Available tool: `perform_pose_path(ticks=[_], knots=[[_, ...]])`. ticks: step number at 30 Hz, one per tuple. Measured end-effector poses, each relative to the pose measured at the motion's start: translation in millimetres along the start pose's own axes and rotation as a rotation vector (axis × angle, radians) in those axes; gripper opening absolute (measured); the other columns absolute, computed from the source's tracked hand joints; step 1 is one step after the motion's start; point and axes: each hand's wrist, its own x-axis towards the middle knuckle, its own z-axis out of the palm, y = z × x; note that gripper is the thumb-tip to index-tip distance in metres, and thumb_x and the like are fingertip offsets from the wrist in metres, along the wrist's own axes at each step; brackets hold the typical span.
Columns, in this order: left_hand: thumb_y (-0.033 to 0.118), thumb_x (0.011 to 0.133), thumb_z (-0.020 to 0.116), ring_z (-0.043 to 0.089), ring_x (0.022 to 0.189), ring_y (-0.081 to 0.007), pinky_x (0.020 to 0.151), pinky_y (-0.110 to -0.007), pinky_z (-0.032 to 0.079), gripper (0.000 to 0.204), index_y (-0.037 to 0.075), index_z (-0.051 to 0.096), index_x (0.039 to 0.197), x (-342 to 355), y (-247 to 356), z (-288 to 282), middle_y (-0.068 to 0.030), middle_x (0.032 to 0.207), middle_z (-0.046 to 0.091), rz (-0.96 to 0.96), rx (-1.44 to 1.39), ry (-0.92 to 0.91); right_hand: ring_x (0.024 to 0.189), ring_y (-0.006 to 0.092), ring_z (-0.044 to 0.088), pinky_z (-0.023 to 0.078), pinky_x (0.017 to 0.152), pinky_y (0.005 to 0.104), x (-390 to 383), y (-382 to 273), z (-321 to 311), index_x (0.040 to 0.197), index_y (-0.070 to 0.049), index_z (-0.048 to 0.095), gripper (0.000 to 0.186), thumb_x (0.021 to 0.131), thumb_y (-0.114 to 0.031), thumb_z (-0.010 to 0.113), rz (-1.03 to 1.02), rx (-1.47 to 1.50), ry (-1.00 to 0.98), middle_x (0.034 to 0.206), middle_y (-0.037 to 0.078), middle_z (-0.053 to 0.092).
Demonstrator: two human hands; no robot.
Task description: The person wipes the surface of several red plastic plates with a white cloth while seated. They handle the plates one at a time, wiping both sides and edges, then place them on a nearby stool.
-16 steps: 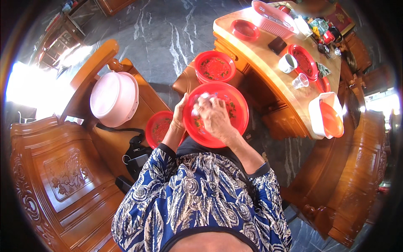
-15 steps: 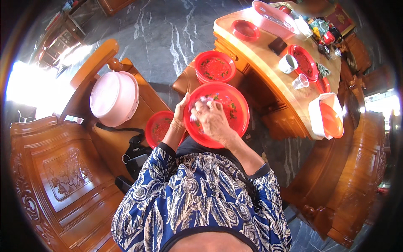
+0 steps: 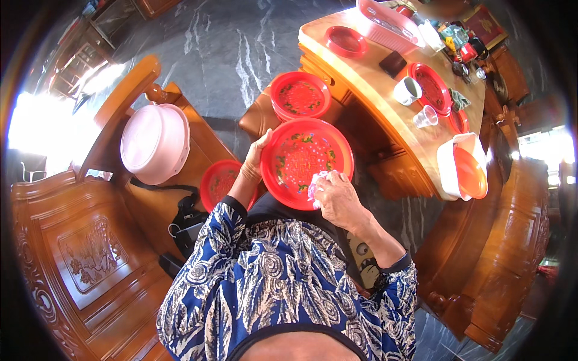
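A round red plate point(image 3: 301, 159) with a printed floral pattern is held over my lap. My left hand point(image 3: 257, 157) grips its left rim, thumb up along the edge. In my right hand point(image 3: 338, 198) is a bunched pink-and-white cloth point(image 3: 315, 188), pressed against the plate's lower right inside. Just beyond the plate, a stack of similar red plates point(image 3: 300, 96) rests on a brown stool point(image 3: 256, 117). Another red plate point(image 3: 218, 182) lies to the left on the wooden bench, partly hidden by my left forearm.
A pink basin point(image 3: 155, 144) leans on the left bench point(image 3: 208, 135). On the wooden table point(image 3: 373, 72) at right are a red dish point(image 3: 345, 41), a white mug point(image 3: 407, 91), a clear plastic cup point(image 3: 425, 117), a pink basket point(image 3: 390, 27) and a white tub point(image 3: 447, 171) holding an orange one.
My right hand has moved with the cloth from the plate's middle left to its lower right rim, uncovering the pattern. My left hand keeps its grip.
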Motion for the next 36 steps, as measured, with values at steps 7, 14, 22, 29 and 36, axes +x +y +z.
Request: perform_pose_path(ticks=[7,14,22,29,36], knots=[[0.038,0.092,0.053,0.055,0.112,-0.0293,0.099,-0.045,0.041,0.050,0.001,0.051,0.125,15,0,10,-0.0148,0.123,0.058,-0.076,-0.006,-0.039,0.101,0.0336,0.048,0.040,0.088,0.0415,8,2,6,0.109,0.001,0.056,0.035,0.075,-0.006,0.060,0.302,0.017,0.434,0.116,0.019,0.049],[0.043,0.093,0.051,0.054,0.114,-0.0280,0.101,-0.044,0.040,0.052,0.002,0.050,0.126,22,-22,32,-0.0139,0.124,0.057,-0.103,0.127,-0.010,0.114,0.0411,0.042,0.035,0.097,0.0481,41,23,29,0.130,0.005,0.040,0.058,0.078,-0.012,0.060,0.577,-0.045,0.494,0.128,0.023,0.040],[0.042,0.095,0.045,0.057,0.108,-0.0294,0.096,-0.044,0.044,0.050,0.003,0.050,0.126,30,-27,32,-0.0156,0.123,0.057,-0.124,0.112,-0.120,0.115,0.0345,0.042,0.037,0.092,0.0455,48,-7,31,0.109,-0.007,0.060,0.034,0.076,-0.011,0.056,0.172,0.046,0.373,0.124,0.011,0.050],[0.040,0.094,0.050,0.058,0.106,-0.0244,0.094,-0.040,0.045,0.049,0.003,0.051,0.126,25,-6,28,-0.0119,0.121,0.059,0.018,0.199,0.121,0.102,0.0311,0.047,0.040,0.086,0.0433,5,-3,21,0.097,-0.011,0.065,0.022,0.076,-0.009,0.056,0.068,0.348,0.106,0.116,0.006,0.054],[0.040,0.093,0.051,0.056,0.109,-0.0220,0.095,-0.038,0.045,0.048,0.006,0.050,0.127,18,8,38,-0.0088,0.123,0.058,0.040,0.270,0.138,0.092,0.0315,0.052,0.043,0.082,0.0419,-14,10,12,0.082,-0.003,0.066,0.014,0.076,-0.015,0.061,0.284,0.097,0.316,0.096,0.011,0.058]])
